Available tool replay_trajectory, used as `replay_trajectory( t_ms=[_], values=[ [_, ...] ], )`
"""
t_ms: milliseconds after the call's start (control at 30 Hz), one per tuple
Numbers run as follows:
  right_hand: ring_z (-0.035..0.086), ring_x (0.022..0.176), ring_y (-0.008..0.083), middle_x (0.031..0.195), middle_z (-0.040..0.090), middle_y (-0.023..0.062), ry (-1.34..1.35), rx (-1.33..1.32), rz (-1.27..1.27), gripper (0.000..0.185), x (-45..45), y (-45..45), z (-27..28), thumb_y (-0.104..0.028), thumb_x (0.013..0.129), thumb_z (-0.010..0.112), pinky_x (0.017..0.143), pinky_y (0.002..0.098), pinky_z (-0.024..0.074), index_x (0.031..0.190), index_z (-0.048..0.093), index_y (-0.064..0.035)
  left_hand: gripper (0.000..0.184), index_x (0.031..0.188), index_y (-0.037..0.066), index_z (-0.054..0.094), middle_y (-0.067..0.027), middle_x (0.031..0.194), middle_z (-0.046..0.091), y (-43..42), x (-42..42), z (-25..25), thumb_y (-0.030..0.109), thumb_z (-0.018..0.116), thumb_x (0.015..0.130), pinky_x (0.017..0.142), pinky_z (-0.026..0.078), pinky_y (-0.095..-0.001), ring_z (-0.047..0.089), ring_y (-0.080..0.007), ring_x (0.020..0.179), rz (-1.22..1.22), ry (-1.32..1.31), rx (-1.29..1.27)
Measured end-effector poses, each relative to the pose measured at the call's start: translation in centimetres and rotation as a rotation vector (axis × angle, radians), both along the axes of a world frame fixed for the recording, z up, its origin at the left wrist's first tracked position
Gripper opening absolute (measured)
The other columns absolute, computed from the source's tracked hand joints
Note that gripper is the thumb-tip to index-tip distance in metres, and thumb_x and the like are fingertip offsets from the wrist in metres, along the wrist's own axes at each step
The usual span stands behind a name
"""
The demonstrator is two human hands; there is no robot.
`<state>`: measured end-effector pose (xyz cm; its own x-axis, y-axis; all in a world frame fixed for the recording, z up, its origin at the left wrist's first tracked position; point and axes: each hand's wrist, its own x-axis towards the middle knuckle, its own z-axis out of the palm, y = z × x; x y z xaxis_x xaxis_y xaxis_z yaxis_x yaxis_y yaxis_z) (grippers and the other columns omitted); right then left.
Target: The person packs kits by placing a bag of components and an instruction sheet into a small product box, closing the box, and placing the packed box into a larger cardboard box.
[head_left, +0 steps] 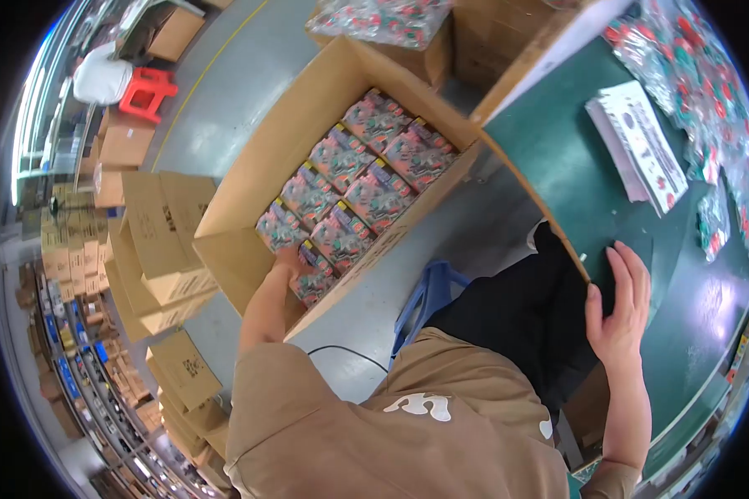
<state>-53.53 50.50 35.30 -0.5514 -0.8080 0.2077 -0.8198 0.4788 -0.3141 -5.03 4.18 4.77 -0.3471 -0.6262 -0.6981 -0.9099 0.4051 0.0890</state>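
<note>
Inside a large open carton [262,154] stand several small printed boxes [380,195], set in two rows, with pink, green and red pictures and yellow labels. My left hand [291,261] reaches down into the carton's near end. Its fingers are closed at the side of the nearest printed box [314,283]; part of them is hidden. On the right, my right hand [622,303] lies open, fingers stretched out, at the edge of the green table [549,141]. Nothing is held in it.
Clear plastic bags of red and green items [691,75] lie on the table by a stack of printed sheets [638,145]. A blue stool [424,295] stands beside my legs. Brown cartons [162,224] fill the left side; a red stool [148,93] is farther off.
</note>
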Motion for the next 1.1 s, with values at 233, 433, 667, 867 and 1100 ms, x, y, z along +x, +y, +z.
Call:
replay_trajectory(
  t_ms=[233,433,667,867,1100],
  values=[
    [0.063,0.123,0.0309,0.138,0.064,0.0105,-0.046,-0.155,0.025,0.047,-1.3,1.3,0.1,-0.016,0.083,0.076,0.105,0.0412,0.0487,0.129,0.066,-0.0059,0.046,0.138,0.002,0.063,-0.0184,0.115,0.073,-0.2,-14.9,13.4,0.019,0.07,0.095,0.085,0.057,-0.0408,0.071,-0.0325,0.097,-0.006,0.396,-0.231],
    [0.065,0.117,0.0276,0.135,0.065,0.0101,-0.152,-0.37,0.084,0.04,-1.8,3.2,0.2,-0.011,0.092,0.071,0.1,0.0375,0.0515,0.131,0.064,-0.0047,0.022,0.117,-0.002,0.07,-0.0133,0.109,0.074,17.5,-32.9,31.1,0.002,0.067,0.096,0.084,0.056,-0.0364,0.069,-0.0269,0.093,-0.501,1.273,-0.374],
    [0.068,0.1,0.0216,0.123,0.068,0.0114,-0.509,-0.618,-0.168,0.035,-1.4,10.2,1.5,0.001,0.096,0.066,0.086,0.0304,0.0561,0.131,0.063,-0.002,0.04,0.13,-0.001,0.063,-0.016,0.121,0.071,36.5,-52.2,37.7,0.006,0.073,0.091,0.091,0.056,-0.0394,0.07,-0.0332,0.105,-1.068,1.535,0.017],
    [0.067,0.105,0.0209,0.124,0.067,0.0116,-0.308,-0.711,-0.675,0.041,-6.9,21.5,2.0,-0.003,0.096,0.067,0.088,0.0331,0.0573,0.137,0.06,-0.003,0.069,0.149,0.001,0.05,-0.0213,0.145,0.059,44.2,-67.5,31.1,0.043,0.067,0.097,0.108,0.047,-0.0501,0.056,-0.0397,0.131,-1.349,1.295,-0.274],
    [0.059,0.126,0.042,0.139,0.059,0.0254,0.326,-0.508,-1.236,0.058,-19.1,44.7,-2.9,-0.005,0.088,0.064,0.111,0.0436,0.0477,0.144,0.052,0.0042,0.073,0.152,0.011,0.048,-0.0184,0.145,0.057,43.7,-57.7,33.9,0.04,0.074,0.091,0.1,0.053,-0.0444,0.063,-0.0387,0.117,-1.62,0.962,-0.048]
  ],
)
